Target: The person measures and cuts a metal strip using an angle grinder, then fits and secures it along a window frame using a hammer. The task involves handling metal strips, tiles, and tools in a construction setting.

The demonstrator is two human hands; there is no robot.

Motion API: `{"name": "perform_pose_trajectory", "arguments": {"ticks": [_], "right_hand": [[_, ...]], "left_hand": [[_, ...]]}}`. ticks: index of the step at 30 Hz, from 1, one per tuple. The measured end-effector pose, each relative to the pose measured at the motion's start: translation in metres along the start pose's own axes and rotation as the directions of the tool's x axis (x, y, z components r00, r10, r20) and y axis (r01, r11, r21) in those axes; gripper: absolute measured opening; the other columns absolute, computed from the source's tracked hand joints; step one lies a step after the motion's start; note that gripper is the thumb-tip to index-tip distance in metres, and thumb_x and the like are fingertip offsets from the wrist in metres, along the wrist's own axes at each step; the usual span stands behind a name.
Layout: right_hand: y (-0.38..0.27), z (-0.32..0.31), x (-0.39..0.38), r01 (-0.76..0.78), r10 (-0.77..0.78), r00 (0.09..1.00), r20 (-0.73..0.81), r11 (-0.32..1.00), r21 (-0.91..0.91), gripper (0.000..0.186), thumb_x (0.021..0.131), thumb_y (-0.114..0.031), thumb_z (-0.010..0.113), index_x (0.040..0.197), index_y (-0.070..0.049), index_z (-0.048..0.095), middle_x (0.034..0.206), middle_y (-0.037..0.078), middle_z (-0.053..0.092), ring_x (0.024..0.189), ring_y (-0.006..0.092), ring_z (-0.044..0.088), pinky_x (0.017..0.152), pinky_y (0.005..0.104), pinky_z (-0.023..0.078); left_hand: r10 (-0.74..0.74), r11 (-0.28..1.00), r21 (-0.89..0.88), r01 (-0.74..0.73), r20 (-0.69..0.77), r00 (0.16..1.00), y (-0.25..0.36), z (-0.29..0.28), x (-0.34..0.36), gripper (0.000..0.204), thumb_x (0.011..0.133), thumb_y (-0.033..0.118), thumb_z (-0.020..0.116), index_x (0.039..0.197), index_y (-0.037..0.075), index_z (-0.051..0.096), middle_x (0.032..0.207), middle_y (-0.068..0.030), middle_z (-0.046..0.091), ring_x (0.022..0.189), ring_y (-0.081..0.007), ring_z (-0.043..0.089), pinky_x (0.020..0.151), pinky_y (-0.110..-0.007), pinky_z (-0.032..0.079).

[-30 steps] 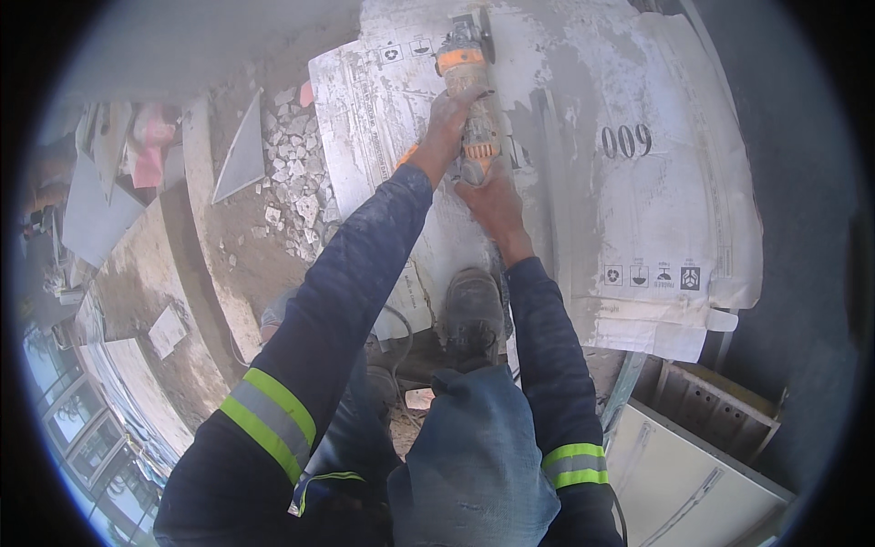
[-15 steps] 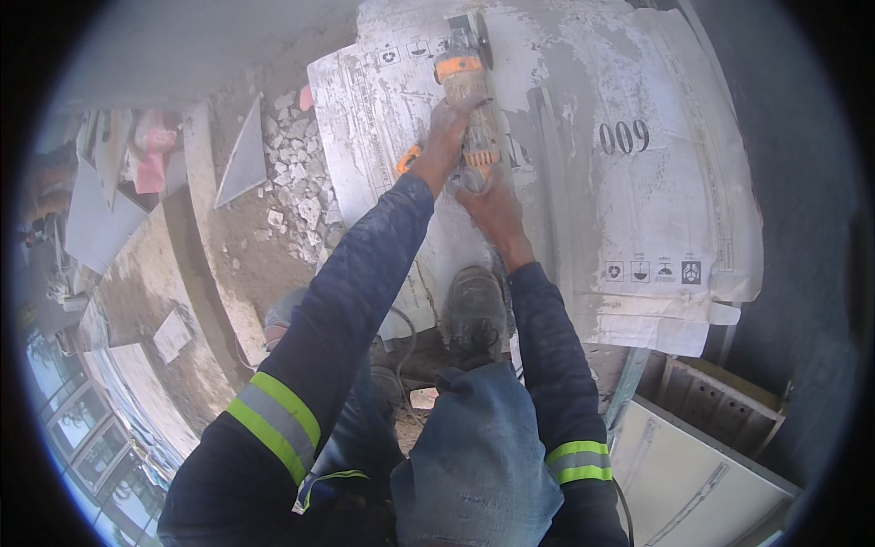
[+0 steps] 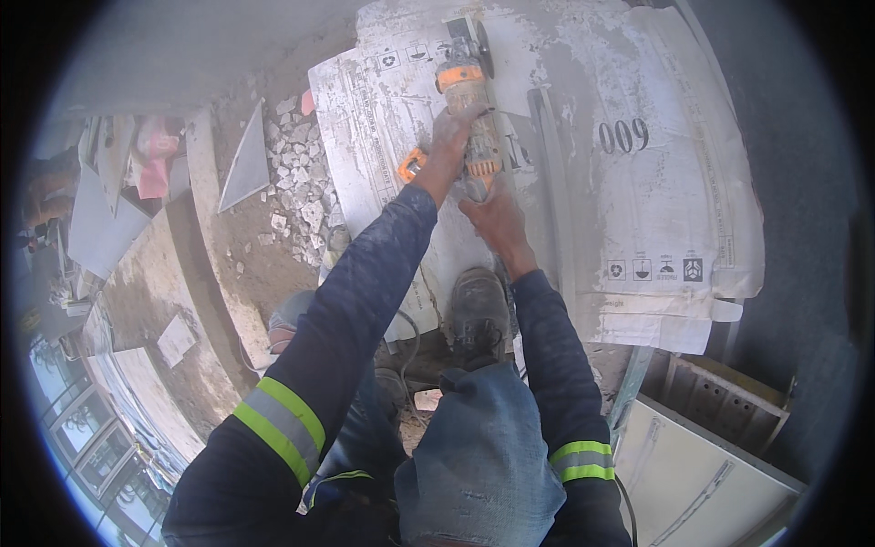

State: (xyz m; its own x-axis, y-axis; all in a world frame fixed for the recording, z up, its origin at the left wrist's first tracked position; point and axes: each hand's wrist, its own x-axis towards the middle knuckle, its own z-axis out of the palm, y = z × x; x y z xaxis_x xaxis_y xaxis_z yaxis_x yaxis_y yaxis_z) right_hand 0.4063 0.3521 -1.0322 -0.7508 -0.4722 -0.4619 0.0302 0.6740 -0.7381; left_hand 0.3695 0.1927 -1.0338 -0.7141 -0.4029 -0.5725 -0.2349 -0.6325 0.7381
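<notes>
An angle grinder [image 3: 464, 80], dusty, with an orange band, lies lengthwise over white printed cardboard [image 3: 661, 205], its disc at the far end. My left hand [image 3: 448, 146] is closed round the middle of its body. My right hand [image 3: 497, 228] is closed round its near end. An orange object [image 3: 413, 164] lies just left of my left hand, partly hidden by it. My shoe [image 3: 478, 314] rests on the near part of the cardboard, below my right hand. A cable [image 3: 410, 351] curves down beside that shoe. Pale dust hazes the upper part of the view.
Broken pale rubble [image 3: 296, 159] lies left of the cardboard, with a triangular grey offcut [image 3: 244, 159], board pieces [image 3: 96, 219] and pink material [image 3: 155, 150] farther left. At lower right are a pale panel [image 3: 697, 479] and a metal frame with holes [image 3: 725, 401].
Both hands and the grinder have shifted slightly down the view, toward me. More of the orange object beside my left hand now shows.
</notes>
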Motion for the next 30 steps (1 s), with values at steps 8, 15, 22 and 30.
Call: {"name": "perform_pose_trajectory", "arguments": {"ticks": [8, 15, 22, 30], "right_hand": [[0.002, 0.001, -0.006, 0.014, -0.014, 1.000, -0.006, 1.000, 0.016, 0.065, 0.081, -0.039, 0.079, 0.118, 0.005, 0.049, 0.104, 0.032, 0.070, 0.100, 0.0505, 0.069, 0.086, 0.0558, 0.054], [0.009, 0.005, -0.010, 0.016, -0.016, 0.999, -0.040, 1.000, -0.003, 0.065, 0.080, -0.038, 0.080, 0.120, 0.003, 0.048, 0.102, 0.030, 0.071, 0.099, 0.0490, 0.069, 0.085, 0.0553, 0.055], [0.014, 0.005, -0.014, 0.015, -0.023, 0.995, -0.096, 0.997, -0.081, 0.066, 0.081, -0.036, 0.078, 0.126, 0.003, 0.051, 0.100, 0.028, 0.071, 0.095, 0.0472, 0.070, 0.084, 0.0531, 0.054], [0.005, 0.000, -0.020, -0.004, 0.003, 0.999, -0.052, 1.000, -0.015, 0.065, 0.080, -0.034, 0.076, 0.127, 0.004, 0.051, 0.111, 0.032, 0.069, 0.107, 0.0498, 0.066, 0.090, 0.0541, 0.052]], "left_hand": [[0.291, 0.940, 0.148, -0.308, 0.127, 0.948, -0.016, -0.010, 0.002, 0.022, 0.097, 0.018, 0.064, 0.112, 0.002, 0.070, 0.101, -0.0105, 0.069, 0.089, -0.0191, 0.072, 0.074, -0.036, 0.061], [0.364, 0.901, 0.177, -0.397, 0.190, 0.912, -0.025, -0.012, -0.001, 0.025, 0.093, 0.017, 0.070, 0.113, 0.002, 0.069, 0.100, -0.0101, 0.070, 0.088, -0.0219, 0.072, 0.073, -0.037, 0.060], [0.055, 0.996, -0.074, -0.055, -0.005, 0.998, -0.011, 0.007, -0.014, 0.035, 0.087, 0.017, 0.077, 0.114, 0.000, 0.066, 0.097, -0.0117, 0.070, 0.080, -0.0237, 0.072, 0.069, -0.039, 0.060], [0.020, 1.000, -0.007, -0.020, -0.008, 1.000, -0.014, 0.001, -0.013, 0.037, 0.093, 0.021, 0.071, 0.122, 0.001, 0.063, 0.101, -0.0121, 0.068, 0.085, -0.0262, 0.075, 0.070, -0.040, 0.064]]}}
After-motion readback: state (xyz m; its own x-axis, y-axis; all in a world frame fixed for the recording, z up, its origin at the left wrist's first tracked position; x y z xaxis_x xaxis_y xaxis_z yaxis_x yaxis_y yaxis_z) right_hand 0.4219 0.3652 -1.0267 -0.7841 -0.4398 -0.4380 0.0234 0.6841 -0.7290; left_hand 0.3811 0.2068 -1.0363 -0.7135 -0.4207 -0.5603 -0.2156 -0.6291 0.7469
